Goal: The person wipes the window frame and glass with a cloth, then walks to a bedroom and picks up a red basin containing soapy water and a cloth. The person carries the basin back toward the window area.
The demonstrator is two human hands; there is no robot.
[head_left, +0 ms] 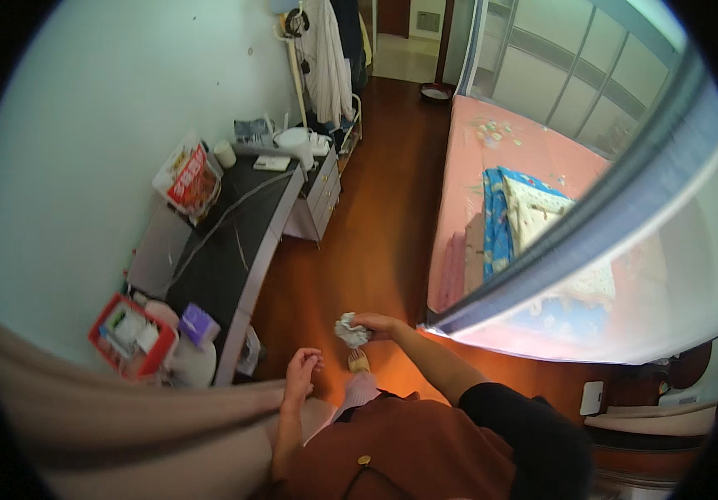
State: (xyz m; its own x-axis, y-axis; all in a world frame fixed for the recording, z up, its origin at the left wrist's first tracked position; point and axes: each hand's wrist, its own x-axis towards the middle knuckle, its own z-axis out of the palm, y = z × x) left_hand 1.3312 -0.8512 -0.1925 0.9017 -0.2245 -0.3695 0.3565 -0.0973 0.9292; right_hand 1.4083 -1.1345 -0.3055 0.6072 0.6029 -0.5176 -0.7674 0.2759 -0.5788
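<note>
My right hand (379,326) is shut on a crumpled whitish cloth (351,331), which bunches out past the fingertips above the wooden floor. To the left and a little lower, my left hand (303,370) hangs loosely curled, with nothing visible in it. It is near a beige curtain (221,419) and apart from the cloth. Below the cloth, one of my feet shows in a slipper (358,360). A brown apron (403,444) covers my front.
A dark-topped desk (215,262) runs along the left wall, bearing a red basket (168,334), a purple tissue pack (199,325) and a plastic bag (187,181). At the right, a bed with a pink sheet (465,137) stands behind a mosquito net (677,281). A basin (437,92) sits near the doorway.
</note>
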